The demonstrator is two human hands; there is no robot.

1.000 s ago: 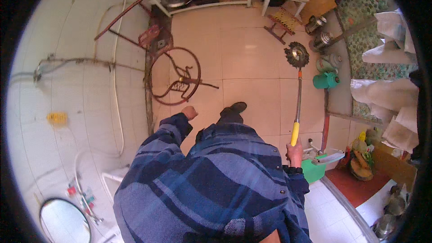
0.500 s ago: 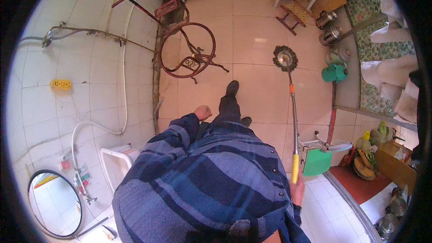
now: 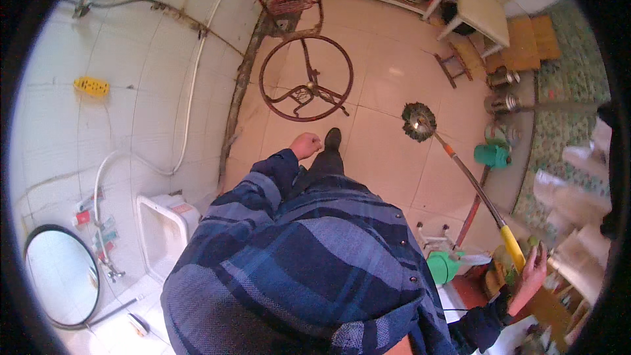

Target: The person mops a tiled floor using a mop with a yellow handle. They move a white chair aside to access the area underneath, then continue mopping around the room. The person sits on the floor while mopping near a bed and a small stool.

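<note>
My right hand point(image 3: 528, 277), out at the lower right, is closed at the yellow grip of a mop point(image 3: 483, 194); the handle partly hides how the fingers wrap it. From there the metal shaft slants up and left past an orange collar. Its round head, dark strands round a metal disc, lies on the tiled floor point(image 3: 374, 138). My left hand point(image 3: 305, 146) hangs in front of me above my shoe, fingers loosely curled with nothing visible in them. Beyond it stands a rusty metal frame point(image 3: 307, 79) with a large ring.
Thermos flasks point(image 3: 501, 104) and a green jug point(image 3: 491, 155) line the right side. A small stool point(image 3: 453, 66) and white chair point(image 3: 483, 13) stand at the far right. On the left are a white basin point(image 3: 148, 223), a hose point(image 3: 190, 92) and a round mirror point(image 3: 62, 279).
My right hand has swung outward to the right with the mop's grip, so the handle now slants. The mop head stays on the floor. My view has turned slightly.
</note>
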